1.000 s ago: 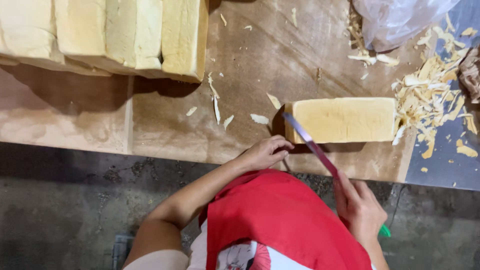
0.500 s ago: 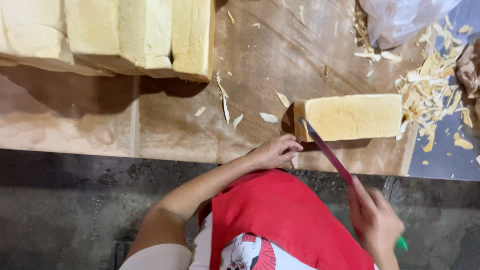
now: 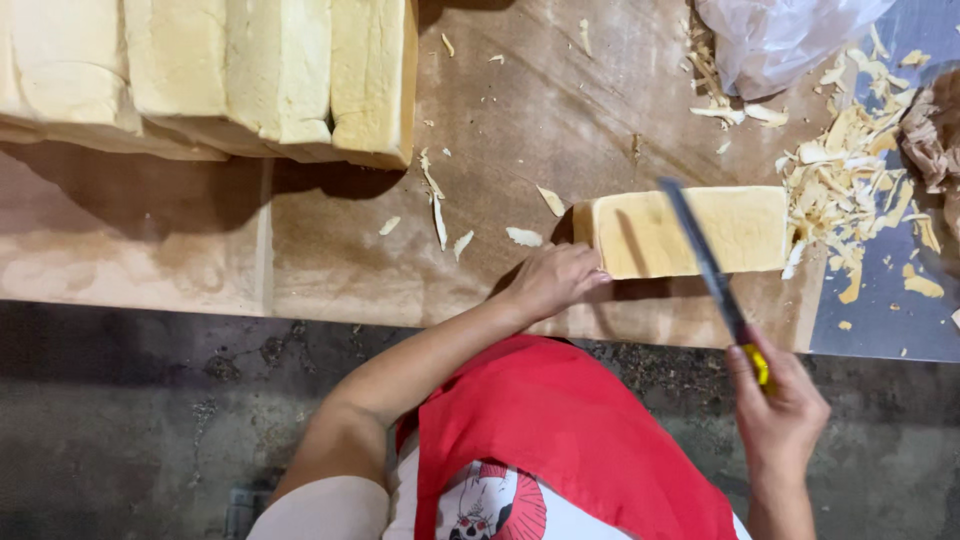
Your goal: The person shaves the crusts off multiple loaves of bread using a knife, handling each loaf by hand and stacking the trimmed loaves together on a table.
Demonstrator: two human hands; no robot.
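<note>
From the head view, the worn brown wooden surface [image 3: 560,110] runs across the upper half of the frame, its near edge a straight line just in front of the person's red apron [image 3: 560,440], with dark concrete floor [image 3: 130,430] below it. A bare stretch of wood lies open between the row of large pale crustless bread loaves [image 3: 220,70] at the far left and the single pale yellow rectangular bread block [image 3: 690,232] near the front edge; only a few loose crumbs and shavings dot that stretch. The block lies flat with its long axis left to right, parallel to the front edge, its right end touching a heap of pale crust shavings [image 3: 850,170]; a crumpled clear plastic bag [image 3: 780,40] sits at the far right beyond the heap. The left hand [image 3: 555,280] reaches forward from a bent elbow, its fingers curled against the block's near left corner, pressing rather than enclosing it. The right hand [image 3: 780,410] is held off the front edge, wrist raised, its grip clenched around the yellow handle of a long thin dark-bladed knife [image 3: 700,255]. The blade slants up and to the left across the block's right-hand part, tip pointing away from the person.
</note>
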